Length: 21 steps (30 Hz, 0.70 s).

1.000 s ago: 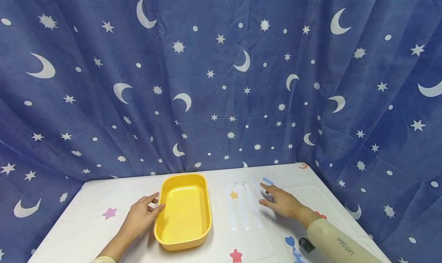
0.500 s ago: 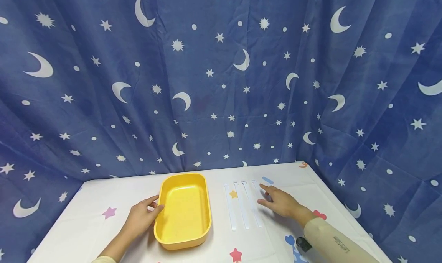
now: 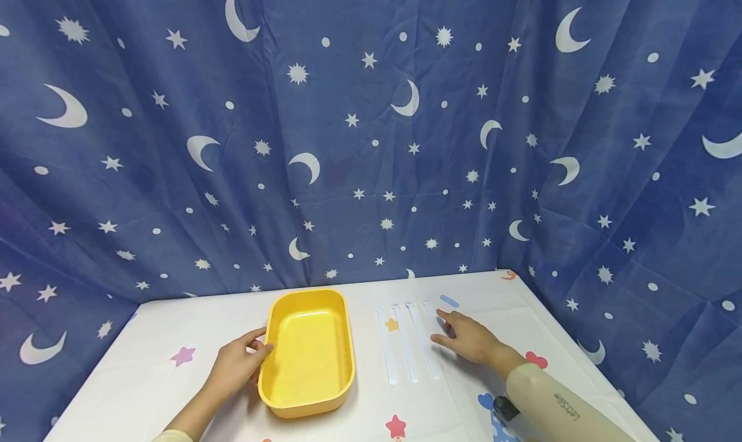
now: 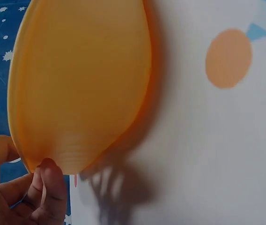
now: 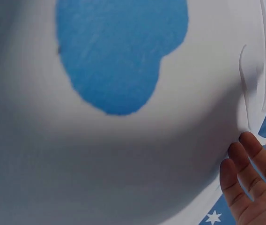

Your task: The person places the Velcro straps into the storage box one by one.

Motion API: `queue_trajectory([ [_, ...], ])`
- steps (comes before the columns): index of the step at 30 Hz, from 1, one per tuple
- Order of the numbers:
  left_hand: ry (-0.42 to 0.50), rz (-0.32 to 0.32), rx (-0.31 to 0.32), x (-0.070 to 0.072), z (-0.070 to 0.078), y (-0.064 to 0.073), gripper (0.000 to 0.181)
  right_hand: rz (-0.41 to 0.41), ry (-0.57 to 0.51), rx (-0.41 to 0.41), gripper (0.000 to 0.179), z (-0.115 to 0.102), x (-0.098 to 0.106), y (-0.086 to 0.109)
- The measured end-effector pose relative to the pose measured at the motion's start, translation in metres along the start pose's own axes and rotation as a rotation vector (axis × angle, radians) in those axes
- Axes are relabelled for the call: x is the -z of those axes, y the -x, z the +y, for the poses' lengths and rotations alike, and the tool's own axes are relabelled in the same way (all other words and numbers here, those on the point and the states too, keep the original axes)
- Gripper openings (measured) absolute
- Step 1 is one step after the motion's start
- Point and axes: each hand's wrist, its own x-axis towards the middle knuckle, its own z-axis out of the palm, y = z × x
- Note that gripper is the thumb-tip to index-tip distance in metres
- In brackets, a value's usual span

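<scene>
A yellow rectangular bin stands on the white table, its open top facing up. My left hand holds the bin at its left rim, thumb over the edge and the other fingers outside; the left wrist view has the thumb against the yellow wall. To the right of the bin lie several thin white strips side by side, with small heads at their far ends like cable ties. My right hand hovers beside the rightmost strip, fingers loosely extended and holding nothing.
A dark round object, partly hidden, is beside my right forearm. The white tablecloth carries printed stars, hearts and other shapes. Behind and to the right hangs a blue curtain with moons and stars, close to the table's far edge.
My right hand has shifted slightly left toward the rightmost strip. The left hand has settled slightly closer on the bin's rim. The bin and strips have stayed in place.
</scene>
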Motion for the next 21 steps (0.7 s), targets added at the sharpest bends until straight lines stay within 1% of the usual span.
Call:
queue_trajectory([
  [5, 0.03, -0.006, 0.017, 0.0, 0.0, 0.0, 0.047, 0.007, 0.01, -0.027, 0.072, 0.0, -0.003, -0.003],
  [8, 0.029, -0.012, 0.019, 0.001, 0.001, 0.001, 0.049, 0.012, 0.024, -0.045, 0.073, 0.0, -0.005, -0.005],
  [13, 0.024, -0.02, 0.027, 0.002, 0.001, 0.0, 0.049, 0.039, 0.01, -0.018, 0.068, 0.002, -0.008, -0.008],
  [15, 0.051, -0.022, 0.04, 0.002, 0.001, 0.0, 0.049, 0.046, 0.006, -0.015, 0.066, 0.003, -0.009, -0.009],
  [19, 0.152, -0.027, 0.085, 0.002, 0.002, 0.001, 0.048, 0.046, -0.014, -0.053, 0.064, 0.003, -0.011, -0.012],
  [21, 0.187, -0.027, 0.103, 0.001, 0.001, 0.001, 0.047, 0.046, -0.026, -0.07, 0.063, 0.003, -0.012, -0.013],
])
